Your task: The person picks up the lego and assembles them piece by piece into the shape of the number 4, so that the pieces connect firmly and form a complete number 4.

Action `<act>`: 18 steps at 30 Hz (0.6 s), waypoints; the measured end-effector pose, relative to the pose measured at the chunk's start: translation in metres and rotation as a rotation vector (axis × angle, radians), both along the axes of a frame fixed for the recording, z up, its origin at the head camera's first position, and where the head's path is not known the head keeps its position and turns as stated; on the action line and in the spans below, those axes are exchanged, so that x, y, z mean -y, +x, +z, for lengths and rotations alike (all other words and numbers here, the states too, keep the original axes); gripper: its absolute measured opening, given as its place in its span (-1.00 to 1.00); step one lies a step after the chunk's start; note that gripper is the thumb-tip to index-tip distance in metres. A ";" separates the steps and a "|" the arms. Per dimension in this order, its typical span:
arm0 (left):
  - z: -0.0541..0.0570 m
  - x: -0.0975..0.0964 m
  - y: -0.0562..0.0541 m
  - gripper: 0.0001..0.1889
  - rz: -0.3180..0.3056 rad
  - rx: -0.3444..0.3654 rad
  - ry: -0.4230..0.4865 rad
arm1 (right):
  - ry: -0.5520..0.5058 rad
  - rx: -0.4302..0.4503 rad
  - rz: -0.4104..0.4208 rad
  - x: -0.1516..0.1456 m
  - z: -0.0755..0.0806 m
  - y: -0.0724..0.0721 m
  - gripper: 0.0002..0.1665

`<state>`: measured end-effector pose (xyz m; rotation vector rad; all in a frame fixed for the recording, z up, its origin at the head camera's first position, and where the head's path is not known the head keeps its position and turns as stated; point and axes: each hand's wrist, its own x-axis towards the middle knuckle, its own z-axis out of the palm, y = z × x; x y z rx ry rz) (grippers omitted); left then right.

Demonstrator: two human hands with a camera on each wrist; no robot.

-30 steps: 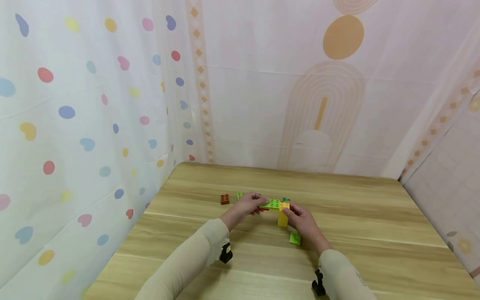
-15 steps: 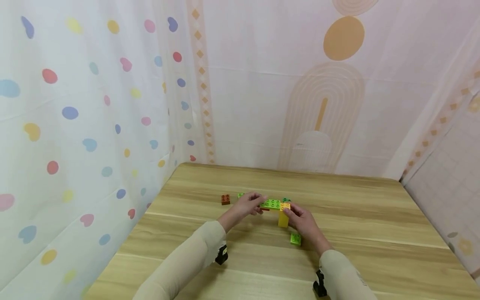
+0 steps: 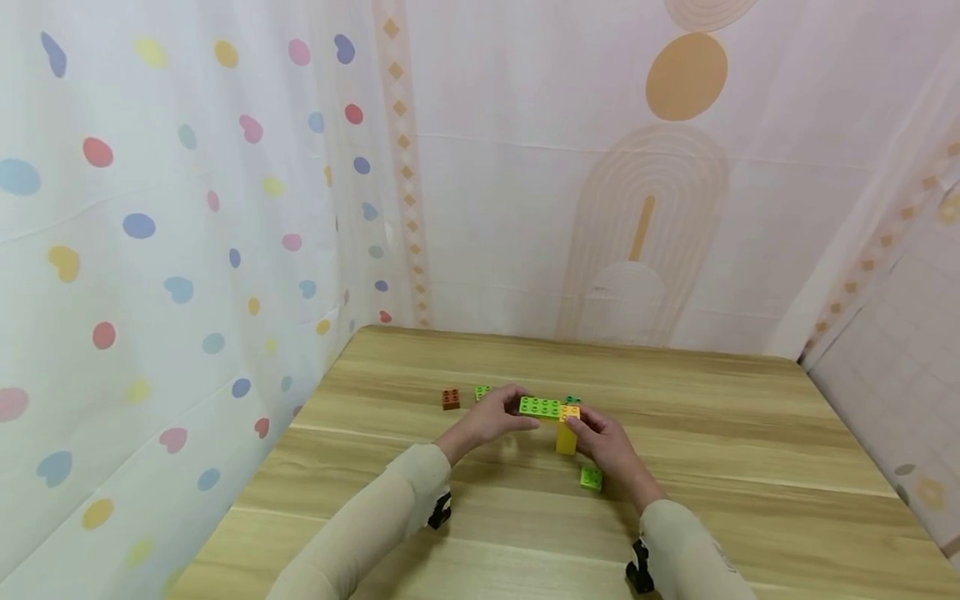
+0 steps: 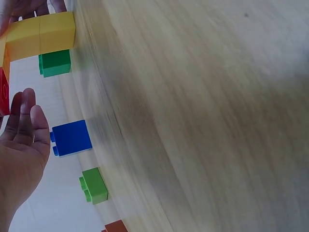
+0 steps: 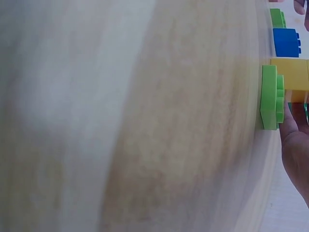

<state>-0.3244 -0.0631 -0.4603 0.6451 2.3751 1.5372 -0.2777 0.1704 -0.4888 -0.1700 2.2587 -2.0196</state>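
Observation:
My right hand [image 3: 609,446] grips an upright yellow brick stack [image 3: 566,437], thumb on its near face. A long light green brick [image 3: 540,407] extends leftward from the stack's top, studs up. Beneath that brick, a red brick [image 4: 4,92] shows at the edge of the left wrist view. My left hand [image 3: 491,417] hovers around the long brick's left end, thumb in front and fingers behind, spread apart. In the left wrist view its fingers [image 4: 26,113] are loosely bent below the red brick, holding nothing. A small light green brick [image 3: 591,477] lies near my right wrist.
On the wooden table [image 3: 720,433], a brown brick [image 3: 450,398] and another light green brick [image 3: 482,392] lie left of my hands. A blue brick [image 4: 71,137] and a dark green brick [image 3: 573,400] lie behind the assembly. Patterned curtains [image 3: 487,208] hang behind the table.
My left hand has let go of the long green brick; its thumb has moved from the brick's top to the front and lower. The right hand and yellow stack have stayed put.

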 end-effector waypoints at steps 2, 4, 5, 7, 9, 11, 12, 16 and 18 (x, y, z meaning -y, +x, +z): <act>0.000 -0.001 0.000 -0.57 0.003 0.003 0.007 | 0.009 0.003 0.000 0.000 0.000 -0.001 -0.40; -0.001 -0.002 0.000 -0.59 0.009 0.005 0.014 | 0.014 0.015 -0.002 -0.001 0.000 -0.001 -0.40; -0.001 -0.002 0.000 -0.59 0.014 0.004 0.016 | 0.019 0.019 -0.002 -0.001 0.001 -0.002 -0.39; -0.001 -0.002 0.000 -0.60 0.023 0.000 0.019 | 0.026 0.026 -0.004 -0.001 0.001 -0.002 -0.37; -0.002 -0.002 0.000 -0.60 0.029 -0.007 0.017 | 0.020 0.033 -0.004 -0.001 0.001 -0.003 -0.36; -0.002 -0.003 -0.001 -0.60 0.032 -0.014 0.011 | 0.021 0.036 -0.004 -0.001 0.001 -0.003 -0.35; -0.003 -0.003 -0.001 -0.61 0.031 -0.015 0.010 | 0.022 0.038 -0.004 -0.001 0.000 -0.003 -0.35; -0.003 -0.004 -0.002 -0.61 0.029 -0.016 0.002 | 0.026 0.034 -0.010 -0.001 -0.002 -0.004 -0.36; -0.004 -0.004 -0.003 -0.62 0.030 -0.012 0.000 | 0.020 0.034 -0.011 -0.001 -0.002 -0.005 -0.37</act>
